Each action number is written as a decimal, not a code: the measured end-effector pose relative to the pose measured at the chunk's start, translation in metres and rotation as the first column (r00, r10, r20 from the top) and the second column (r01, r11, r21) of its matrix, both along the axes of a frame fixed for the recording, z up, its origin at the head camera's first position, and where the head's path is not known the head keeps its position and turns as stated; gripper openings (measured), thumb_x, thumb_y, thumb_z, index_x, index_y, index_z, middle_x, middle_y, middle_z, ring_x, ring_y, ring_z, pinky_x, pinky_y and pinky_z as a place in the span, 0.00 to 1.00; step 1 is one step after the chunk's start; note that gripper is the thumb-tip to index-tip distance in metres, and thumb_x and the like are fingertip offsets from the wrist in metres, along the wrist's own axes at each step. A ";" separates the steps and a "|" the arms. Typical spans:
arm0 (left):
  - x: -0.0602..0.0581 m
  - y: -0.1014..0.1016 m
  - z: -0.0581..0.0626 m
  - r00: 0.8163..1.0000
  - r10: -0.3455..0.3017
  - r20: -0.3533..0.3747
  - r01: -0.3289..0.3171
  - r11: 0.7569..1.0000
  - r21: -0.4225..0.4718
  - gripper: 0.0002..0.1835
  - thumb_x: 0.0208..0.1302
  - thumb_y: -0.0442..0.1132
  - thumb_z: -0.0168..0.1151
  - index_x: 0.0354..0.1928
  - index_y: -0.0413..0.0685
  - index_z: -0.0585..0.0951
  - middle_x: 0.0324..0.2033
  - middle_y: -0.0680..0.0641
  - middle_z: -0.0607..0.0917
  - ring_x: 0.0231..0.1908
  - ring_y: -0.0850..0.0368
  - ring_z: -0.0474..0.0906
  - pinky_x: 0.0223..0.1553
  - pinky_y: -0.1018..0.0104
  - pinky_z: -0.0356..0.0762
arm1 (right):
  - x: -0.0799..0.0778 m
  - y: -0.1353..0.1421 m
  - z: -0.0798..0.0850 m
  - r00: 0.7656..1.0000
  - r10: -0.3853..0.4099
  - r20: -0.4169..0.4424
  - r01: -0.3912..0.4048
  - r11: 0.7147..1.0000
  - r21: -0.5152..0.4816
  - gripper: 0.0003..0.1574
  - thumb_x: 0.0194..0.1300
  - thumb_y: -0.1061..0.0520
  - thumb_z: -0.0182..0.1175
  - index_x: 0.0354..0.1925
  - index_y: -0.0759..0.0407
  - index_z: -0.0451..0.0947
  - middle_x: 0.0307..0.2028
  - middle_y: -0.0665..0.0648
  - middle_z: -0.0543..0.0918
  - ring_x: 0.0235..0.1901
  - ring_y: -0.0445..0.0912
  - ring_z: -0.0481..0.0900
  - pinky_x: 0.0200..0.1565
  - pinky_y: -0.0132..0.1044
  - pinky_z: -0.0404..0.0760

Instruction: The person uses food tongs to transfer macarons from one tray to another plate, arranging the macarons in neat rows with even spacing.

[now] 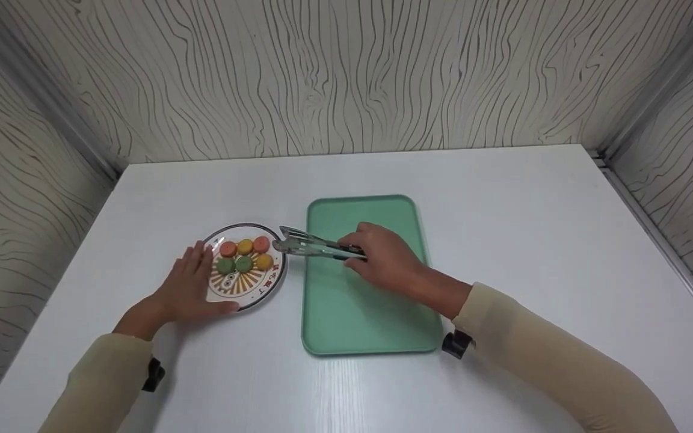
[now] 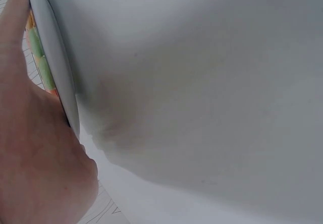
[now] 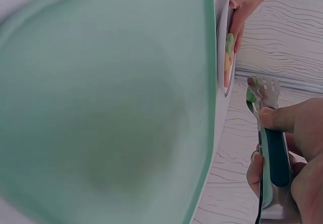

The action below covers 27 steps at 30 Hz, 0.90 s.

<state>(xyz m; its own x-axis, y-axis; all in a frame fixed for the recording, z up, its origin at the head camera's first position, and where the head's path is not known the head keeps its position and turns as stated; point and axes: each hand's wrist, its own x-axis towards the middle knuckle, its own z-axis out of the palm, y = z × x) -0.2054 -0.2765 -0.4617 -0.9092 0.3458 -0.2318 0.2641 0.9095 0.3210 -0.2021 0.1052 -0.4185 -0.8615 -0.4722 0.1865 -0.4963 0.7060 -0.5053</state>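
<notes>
A round white plate (image 1: 267, 287) with a dark rim and printed rays holds several small round sweets like macarons (image 1: 245, 246), in pink, yellow and green. My left hand (image 1: 185, 288) rests along its left rim, fingers straight and spread from the thumb, which lies at the near edge. My right hand (image 1: 385, 255) grips metal tongs (image 1: 316, 245) with dark handle panels, above a green tray (image 1: 370, 325). The tongs' tips point left, close to the plate's right rim. In the right wrist view, a green piece (image 3: 251, 96) shows between those tips.
The green rectangular tray lies on the white table (image 1: 515, 222) right of the plate, a narrow strip of table between them. A wood-patterned wall (image 1: 346, 78) stands behind the table, with similar panels on both sides.
</notes>
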 end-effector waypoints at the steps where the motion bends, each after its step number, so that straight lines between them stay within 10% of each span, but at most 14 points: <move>1: 0.000 0.000 0.000 1.000 0.002 0.001 -0.002 1.000 -0.001 0.70 0.55 0.72 0.65 0.76 0.23 0.43 0.77 0.24 0.38 0.76 0.25 0.32 0.73 0.31 0.39 | 0.001 -0.002 0.000 1.000 0.004 0.003 -0.004 1.000 -0.001 0.16 0.65 0.61 0.70 0.51 0.59 0.87 0.33 0.53 0.80 0.30 0.43 0.72 0.34 0.38 0.76; 27: 0.001 0.000 0.003 1.000 -0.018 -0.007 0.018 1.000 0.017 0.70 0.56 0.72 0.66 0.76 0.23 0.43 0.76 0.24 0.38 0.76 0.24 0.33 0.73 0.30 0.39 | 0.008 -0.050 0.001 0.995 0.070 0.072 -0.073 0.997 0.030 0.14 0.66 0.60 0.68 0.51 0.57 0.88 0.33 0.50 0.80 0.30 0.42 0.70 0.32 0.32 0.73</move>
